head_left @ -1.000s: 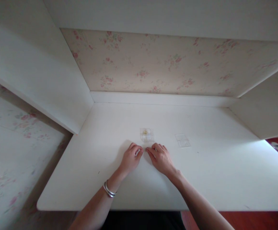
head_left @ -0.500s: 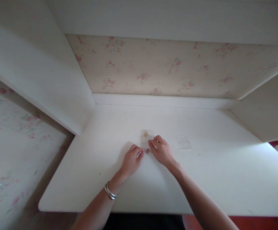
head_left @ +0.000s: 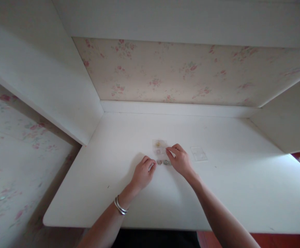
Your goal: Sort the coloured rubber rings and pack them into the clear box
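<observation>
A clear, square plastic case (head_left: 155,147) with compartments lies flat on the white desk. In its back left part sits a gold-coloured round piece (head_left: 158,144), and a pinkish round piece (head_left: 158,151) is in front of that. My right hand (head_left: 179,160) is pinched at the case's right side; anything between its fingertips is too small to make out. Just in front of the case lie a brownish coin-like disc (head_left: 160,162) and a silvery one (head_left: 166,162), with another partly under my right hand. My left hand (head_left: 143,172) is closed beside the brownish disc, its fingertips' contents unclear.
A clear, square plastic lid (head_left: 198,154) lies on the desk (head_left: 232,193) to the right of my right hand. White panels (head_left: 69,79) enclose the desk at left and right, with a flowered wall (head_left: 165,74) behind.
My right hand has shifted slightly right along the case. The pinkish piece in the case and the silvery disc in front now show. My left hand has barely moved.
</observation>
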A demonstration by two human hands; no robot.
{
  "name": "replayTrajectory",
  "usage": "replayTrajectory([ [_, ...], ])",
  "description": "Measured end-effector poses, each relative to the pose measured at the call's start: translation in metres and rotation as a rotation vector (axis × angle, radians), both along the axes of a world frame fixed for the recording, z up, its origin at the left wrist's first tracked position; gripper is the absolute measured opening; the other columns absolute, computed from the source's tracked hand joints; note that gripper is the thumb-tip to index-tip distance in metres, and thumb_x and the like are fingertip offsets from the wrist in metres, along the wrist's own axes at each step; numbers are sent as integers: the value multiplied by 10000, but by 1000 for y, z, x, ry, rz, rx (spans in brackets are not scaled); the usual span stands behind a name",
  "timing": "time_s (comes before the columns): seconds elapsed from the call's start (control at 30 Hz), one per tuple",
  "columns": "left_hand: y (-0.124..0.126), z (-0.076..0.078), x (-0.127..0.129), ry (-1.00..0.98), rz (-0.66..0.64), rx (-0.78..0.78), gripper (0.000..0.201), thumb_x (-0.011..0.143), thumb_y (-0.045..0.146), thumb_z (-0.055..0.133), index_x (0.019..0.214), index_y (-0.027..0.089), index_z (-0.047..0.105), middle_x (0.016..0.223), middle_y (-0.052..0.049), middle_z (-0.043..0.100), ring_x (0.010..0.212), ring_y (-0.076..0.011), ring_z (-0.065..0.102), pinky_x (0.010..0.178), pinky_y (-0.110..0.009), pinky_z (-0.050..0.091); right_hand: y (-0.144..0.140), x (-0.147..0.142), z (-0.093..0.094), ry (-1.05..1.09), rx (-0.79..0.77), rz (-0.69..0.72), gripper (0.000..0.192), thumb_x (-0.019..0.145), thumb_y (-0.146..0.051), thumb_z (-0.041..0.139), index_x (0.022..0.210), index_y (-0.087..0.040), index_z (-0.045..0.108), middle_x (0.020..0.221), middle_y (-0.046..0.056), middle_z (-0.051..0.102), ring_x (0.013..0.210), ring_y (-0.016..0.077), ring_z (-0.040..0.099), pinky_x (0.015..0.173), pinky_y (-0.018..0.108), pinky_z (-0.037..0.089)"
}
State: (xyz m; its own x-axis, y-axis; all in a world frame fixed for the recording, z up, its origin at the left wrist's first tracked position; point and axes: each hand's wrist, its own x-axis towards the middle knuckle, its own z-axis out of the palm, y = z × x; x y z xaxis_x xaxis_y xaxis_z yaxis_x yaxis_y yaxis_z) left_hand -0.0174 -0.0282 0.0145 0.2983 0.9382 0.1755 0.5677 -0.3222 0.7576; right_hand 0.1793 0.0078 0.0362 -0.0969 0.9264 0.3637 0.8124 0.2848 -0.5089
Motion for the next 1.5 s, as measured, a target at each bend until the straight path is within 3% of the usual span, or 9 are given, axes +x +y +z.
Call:
replayTrajectory([
  [0.33, 1, 3, 11, 235, -64, 123, 197, 924, 276, 463, 1032, 240, 624, 949, -26, 584, 817, -129, 597, 761, -243, 488, -59, 10, -26, 272, 15, -101, 204, 904, -301, 517, 944, -203, 691, 808, 28, 588, 719, 122, 576, 656, 234, 452],
  [0.57, 4, 2, 19, 344, -79, 187, 205, 923, 275, 465, 1042, 252, 630, 939, -28, 598, 798, -135, 606, 722, -243, 492, -67, 12, -37, 351, 14, -126, 200, 903, -304, 518, 952, -208, 687, 792, 25, 576, 679, 121, 557, 602, 232, 446],
  [0.7, 4, -1, 23, 305, -52, 186, 209, 928, 263, 454, 993, 251, 652, 911, -26, 598, 765, -121, 602, 712, -234, 490, -66, 13, -37, 366, 5, -90, 207, 911, -298, 503, 957, -209, 685, 794, 29, 578, 696, 125, 561, 629, 239, 451],
  [0.97, 9, -1, 23, 7, 45, 124, 213, 917, 317, 492, 953, 218, 678, 881, -31, 590, 702, -105, 557, 667, -225, 485, -65, 15, -37, 386, 4, -103, 227, 915, -311, 490, 939, -206, 690, 780, 25, 575, 651, 110, 552, 594, 222, 433],
  [1.17, 35, 10, 25, 38, 100, 175, 220, 908, 319, 499, 955, 207, 683, 874, -30, 581, 701, -110, 545, 694, -246, 484, -65, 15, -34, 375, -14, -105, 271, 928, -340, 452, 924, -210, 689, 772, 34, 575, 642, 116, 549, 583, 228, 437],
  [1.3, 51, 7, 28, 98, 88, 173, 214, 898, 296, 508, 953, 210, 695, 865, -32, 583, 740, -120, 564, 717, -249, 486, -65, 15, -36, 349, -13, -112, 259, 928, -323, 452, 919, -212, 686, 779, 35, 578, 659, 120, 554, 588, 227, 433],
  [1.5, 39, 1, 18, 15, 109, 102, 254, 925, 297, 457, 991, 198, 682, 894, -43, 599, 759, -122, 571, 687, -238, 479, -66, 14, -33, 207, -17, -36, 242, 936, -284, 446, 937, -204, 675, 785, 40, 580, 706, 132, 550, 657, 246, 421],
])
